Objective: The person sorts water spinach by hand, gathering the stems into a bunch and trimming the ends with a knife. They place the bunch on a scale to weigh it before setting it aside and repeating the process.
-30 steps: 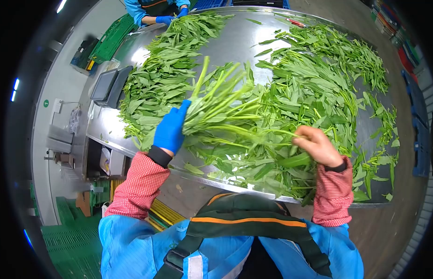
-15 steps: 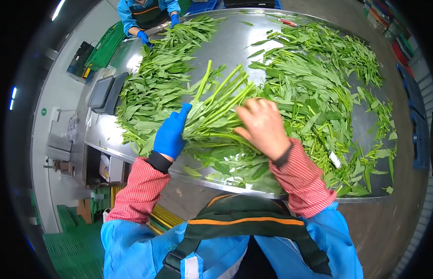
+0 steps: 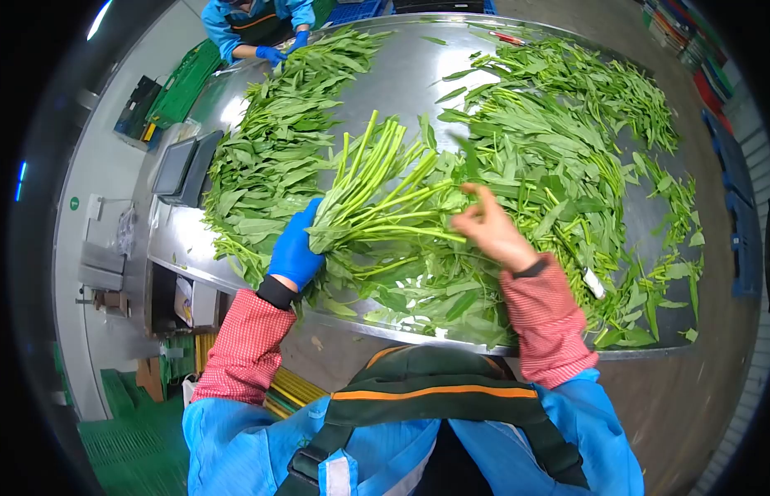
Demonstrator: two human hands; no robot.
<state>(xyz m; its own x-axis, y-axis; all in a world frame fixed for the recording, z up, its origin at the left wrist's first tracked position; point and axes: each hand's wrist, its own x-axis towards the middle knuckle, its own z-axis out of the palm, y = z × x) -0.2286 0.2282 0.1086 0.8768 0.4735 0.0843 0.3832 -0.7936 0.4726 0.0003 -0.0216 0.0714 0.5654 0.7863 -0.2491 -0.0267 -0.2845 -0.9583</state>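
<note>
While the blue-gloved left hand (image 3: 298, 252) grips a bunch of leafy green stems (image 3: 377, 178) above the near side of the metal table (image 3: 393, 87), the bare right hand (image 3: 494, 231) is partly open just right of the stem ends, its fingers loosely parted. Loose greens (image 3: 542, 132) spread across the right; a white-handled tool (image 3: 593, 283) lies among them. Far left, a co-worker's gloved hands (image 3: 271, 55) touch a leafy row (image 3: 273, 136).

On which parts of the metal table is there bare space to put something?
The widest bare patch of the metal table lies between the left row of greens and the right pile. A smaller one is at the near left corner, bordered by the dark object and that row. Around the right hand, it is crowded.
</note>
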